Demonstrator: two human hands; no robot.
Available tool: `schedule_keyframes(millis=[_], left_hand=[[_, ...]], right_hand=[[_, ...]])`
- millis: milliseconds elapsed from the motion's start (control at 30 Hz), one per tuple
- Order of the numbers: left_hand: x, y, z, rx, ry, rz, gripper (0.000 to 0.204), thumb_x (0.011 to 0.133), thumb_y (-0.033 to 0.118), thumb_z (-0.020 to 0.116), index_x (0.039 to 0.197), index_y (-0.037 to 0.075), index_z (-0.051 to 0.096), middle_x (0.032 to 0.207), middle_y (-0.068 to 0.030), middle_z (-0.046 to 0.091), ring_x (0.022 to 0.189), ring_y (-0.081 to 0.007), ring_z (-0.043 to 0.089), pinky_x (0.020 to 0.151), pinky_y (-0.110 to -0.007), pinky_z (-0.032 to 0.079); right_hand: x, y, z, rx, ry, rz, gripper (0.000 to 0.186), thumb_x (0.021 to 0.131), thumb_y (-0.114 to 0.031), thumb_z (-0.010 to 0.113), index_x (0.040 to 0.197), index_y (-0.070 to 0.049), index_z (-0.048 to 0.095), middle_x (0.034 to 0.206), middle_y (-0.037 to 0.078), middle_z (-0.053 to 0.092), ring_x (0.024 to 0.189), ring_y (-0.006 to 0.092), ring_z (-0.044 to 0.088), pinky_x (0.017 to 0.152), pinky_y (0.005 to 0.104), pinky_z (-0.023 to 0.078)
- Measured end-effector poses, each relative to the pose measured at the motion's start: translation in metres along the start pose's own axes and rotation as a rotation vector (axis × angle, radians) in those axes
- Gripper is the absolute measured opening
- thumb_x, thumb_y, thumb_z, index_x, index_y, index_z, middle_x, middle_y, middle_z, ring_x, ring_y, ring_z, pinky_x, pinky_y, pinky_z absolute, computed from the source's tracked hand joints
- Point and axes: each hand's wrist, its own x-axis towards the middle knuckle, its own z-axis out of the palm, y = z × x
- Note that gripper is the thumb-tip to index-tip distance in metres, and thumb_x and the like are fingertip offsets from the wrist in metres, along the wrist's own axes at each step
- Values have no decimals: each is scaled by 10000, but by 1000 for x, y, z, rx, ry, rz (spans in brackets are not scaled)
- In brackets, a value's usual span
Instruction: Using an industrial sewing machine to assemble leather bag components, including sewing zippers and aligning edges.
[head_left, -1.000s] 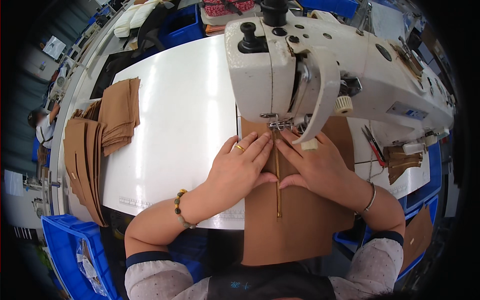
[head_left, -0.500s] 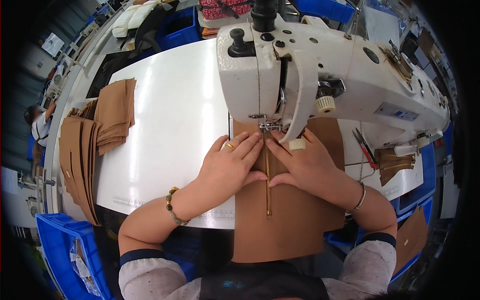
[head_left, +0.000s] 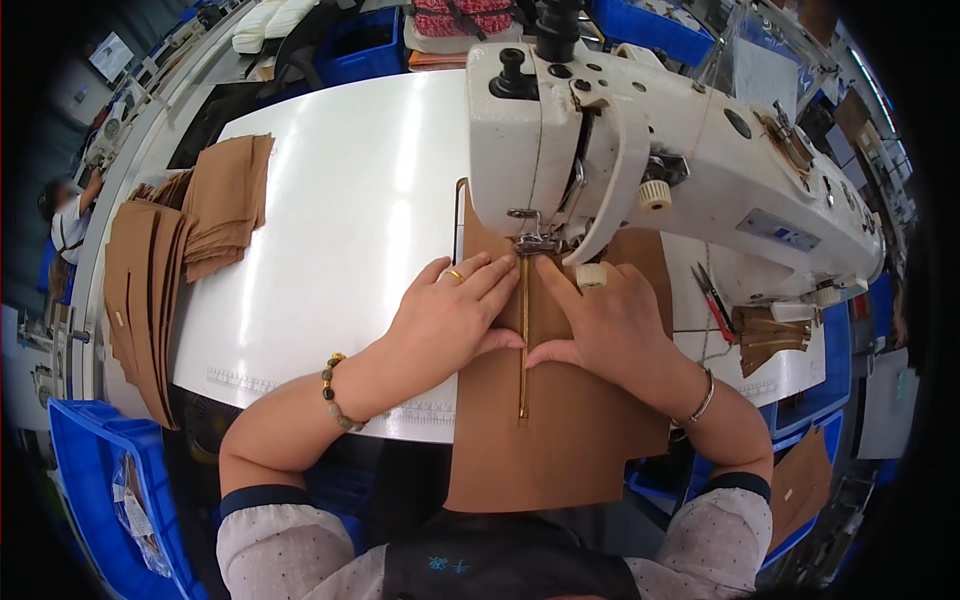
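Note:
A brown fabric panel (head_left: 570, 440) lies under the presser foot (head_left: 538, 244) of a white sewing machine (head_left: 650, 130). Down its middle runs a narrow slot with a gold-toothed zipper (head_left: 523, 385). My left hand (head_left: 455, 310) presses flat on the panel left of the zipper, fingers stretched toward the foot. On the other side my right hand (head_left: 605, 320) lies with fingers spread, its index fingertip close to the foot. Both thumbs point inward and nearly meet at the zipper. Neither hand grips anything. The needle's tip is too small to make out.
Stacks of brown cut pieces (head_left: 145, 290) lie on the white table (head_left: 320, 220) at left. Right of the panel are red-handled scissors (head_left: 718, 305) and small brown strips (head_left: 770, 340). Blue bins (head_left: 120, 490) stand below the table. A person (head_left: 68, 220) sits far left.
The whole view has shifted and tilted slightly. Both hands stay flat beside the zipper, and the panel keeps nearly the same place under the presser foot.

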Motion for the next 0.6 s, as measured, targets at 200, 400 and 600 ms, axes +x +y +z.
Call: schedule_keyframes(millis=[200,400,600], left_hand=[[-3,-2,5,-27,28,3,728,882,534,674,1396,27,582,1432,-102,604,1317,-289,582,1081,-442,468],[-9,-2,5,-108,103,-9,624,900,423,712,1372,30,597,1413,-115,612,1292,-299,593,1058,-421,487],[-65,5,-28,-192,231,-244,306,879,181,764,1154,64,700,1147,-84,707,1026,-284,686,849,-393,566]], right_hand=[[-57,-61,-40,352,-156,-136,921,723,-640,764,1360,0,581,1272,181,560,1055,338,607,884,445,505],[-92,-109,-20,265,-164,-175,558,920,-208,609,1430,7,544,1551,175,486,1402,407,475,1137,505,416],[-98,-71,-29,1135,-285,101,513,1004,-206,515,1469,12,533,1551,160,518,1511,389,371,1246,508,246]])
